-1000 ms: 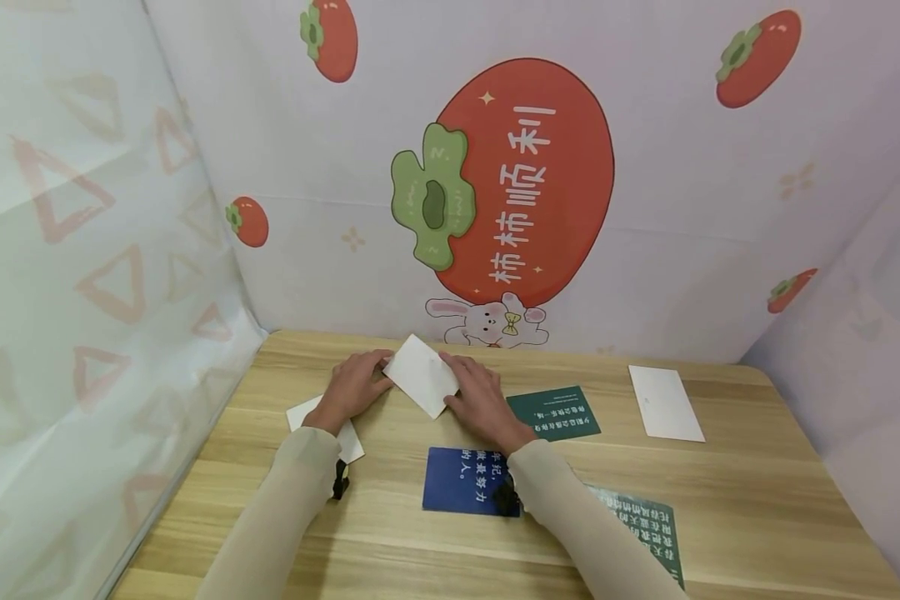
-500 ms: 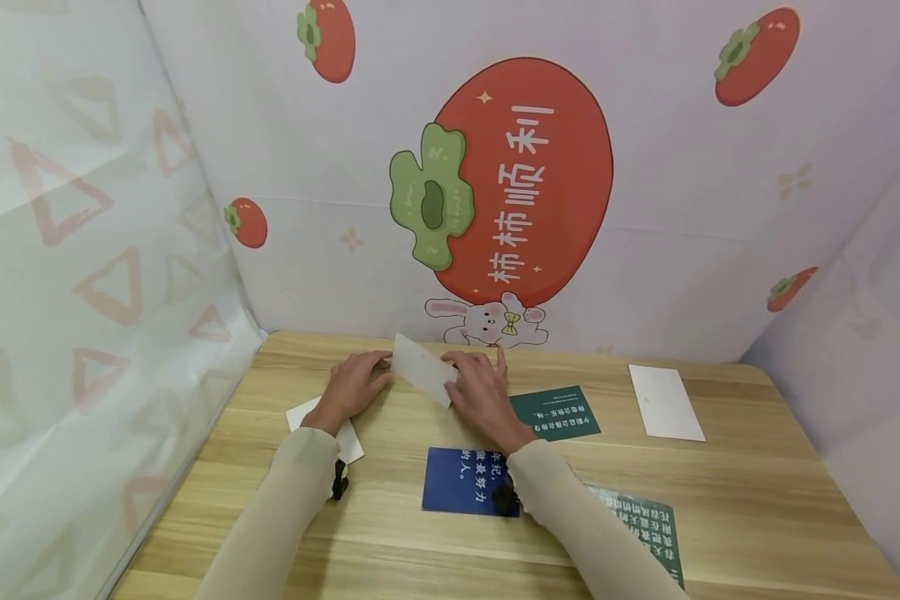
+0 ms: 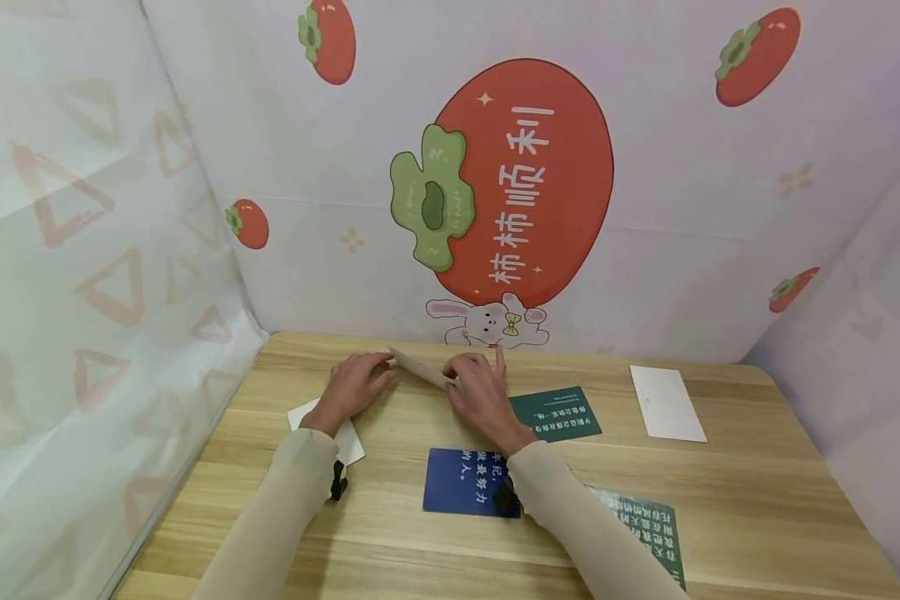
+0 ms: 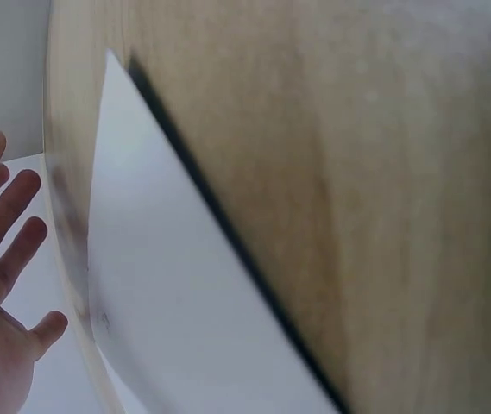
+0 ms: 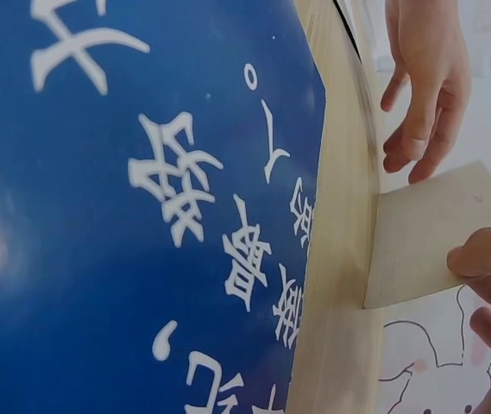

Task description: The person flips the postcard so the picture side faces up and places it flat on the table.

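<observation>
In the head view my right hand [image 3: 483, 398] pinches one end of a small white card [image 3: 417, 367], which stands nearly on edge near the back of the table. The right wrist view shows the thumb on the pale face of this card [image 5: 426, 241]. My left hand [image 3: 354, 387] is by the card's other end, fingers relaxed and spread; whether a fingertip touches it I cannot tell. Under my left wrist lies another white card [image 4: 167, 276]. A blue card [image 3: 453, 481] with white characters lies below my right wrist, partly hidden by it.
On the wooden table [image 3: 390, 550], a dark green card [image 3: 562, 412] lies right of my right hand. Farther right is a white card [image 3: 667, 404]. A grey-green printed card [image 3: 652, 525] is partly covered by my right sleeve. A printed cloth [image 3: 675, 275] hangs behind.
The card in my right hand has turned from showing its broad white face to nearly edge-on. My right fingers have shifted, one now pointing up. The left hand has stayed about in place.
</observation>
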